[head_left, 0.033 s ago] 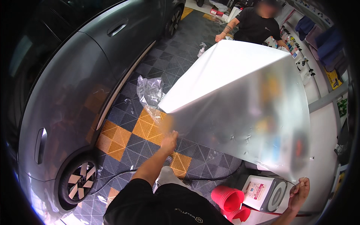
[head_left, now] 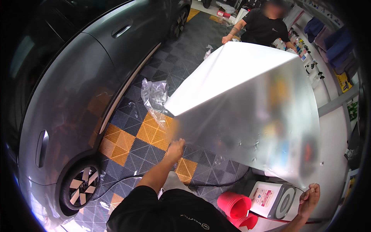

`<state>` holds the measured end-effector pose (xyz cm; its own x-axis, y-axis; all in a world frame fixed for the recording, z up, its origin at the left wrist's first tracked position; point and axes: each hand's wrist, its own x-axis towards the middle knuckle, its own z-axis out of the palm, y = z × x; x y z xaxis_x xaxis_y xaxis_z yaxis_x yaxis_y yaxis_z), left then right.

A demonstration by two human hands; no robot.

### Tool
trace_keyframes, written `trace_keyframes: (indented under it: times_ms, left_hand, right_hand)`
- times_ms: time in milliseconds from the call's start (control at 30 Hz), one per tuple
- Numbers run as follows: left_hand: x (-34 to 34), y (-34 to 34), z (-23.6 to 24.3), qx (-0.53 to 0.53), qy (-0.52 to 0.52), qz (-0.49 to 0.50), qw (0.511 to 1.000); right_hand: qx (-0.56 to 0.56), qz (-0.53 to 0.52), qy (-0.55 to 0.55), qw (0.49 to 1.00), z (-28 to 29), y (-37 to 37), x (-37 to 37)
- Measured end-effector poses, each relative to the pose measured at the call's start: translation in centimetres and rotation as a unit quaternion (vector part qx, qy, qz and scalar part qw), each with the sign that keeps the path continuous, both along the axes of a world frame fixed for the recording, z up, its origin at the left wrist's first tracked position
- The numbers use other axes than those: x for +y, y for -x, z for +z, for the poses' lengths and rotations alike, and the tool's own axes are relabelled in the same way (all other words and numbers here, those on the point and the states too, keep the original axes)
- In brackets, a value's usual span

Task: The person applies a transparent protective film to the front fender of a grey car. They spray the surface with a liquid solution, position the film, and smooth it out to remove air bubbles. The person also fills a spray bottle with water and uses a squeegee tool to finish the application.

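Observation:
A large sheet of clear film [head_left: 224, 127] is stretched in the air in front of me. Its far-left part carries a white backing [head_left: 232, 69], with a diagonal fold line between the two. My left hand [head_left: 176, 150] pinches the near-left corner of the film. Out at the lower right, my right hand [head_left: 310, 198] has its fingers curled on the film's near-right corner. Across from me a co-worker [head_left: 266, 27] grips the far-left corner with one hand [head_left: 227, 38]; their other hand [head_left: 291, 47] is at the far-right corner.
A dark grey car [head_left: 77, 77] stands along the left. Crumpled clear plastic [head_left: 154, 92] lies on the tiled floor [head_left: 116, 143] beside a spray bottle [head_left: 208, 52]. Red buckets [head_left: 234, 205], a white container [head_left: 266, 197] and a black hose [head_left: 216, 183] are near me.
My left hand has shifted slightly toward me with the film's corner. Otherwise the sheet and the co-worker look almost the same.

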<state>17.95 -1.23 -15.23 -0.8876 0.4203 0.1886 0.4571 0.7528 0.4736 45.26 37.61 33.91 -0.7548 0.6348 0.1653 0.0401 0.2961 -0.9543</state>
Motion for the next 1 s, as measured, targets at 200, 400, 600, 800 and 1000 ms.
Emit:
trace_keyframes:
  times_ms: [200,400,600,800,1000]
  left_hand:
    - [6.0,-10.7,0.5,-0.177,-0.017,-0.045,0.983]
    - [8.8,-17.9,-0.6,-0.218,0.001,-0.047,0.975]
    - [7.6,-20.6,0.7,-0.254,0.037,0.013,0.966]
    - [9.6,-20.6,2.0,-0.253,-0.002,0.057,0.966]
    - [9.3,-19.7,4.3,-0.276,-0.012,0.044,0.96]
  right_hand:
    - [-0.019,0.011,-0.034,0.999,2.7,-5.9,3.5]
    - [-0.02,0.042,-0.042,0.998,1.9,-11.5,6.2]
    - [-0.036,0.056,0.001,0.998,3.0,-12.3,2.6]
    - [0.051,0.098,-0.028,0.993,5.0,-12.4,0.0]
    - [0.063,0.122,-0.048,0.989,5.8,-11.3,-2.0]
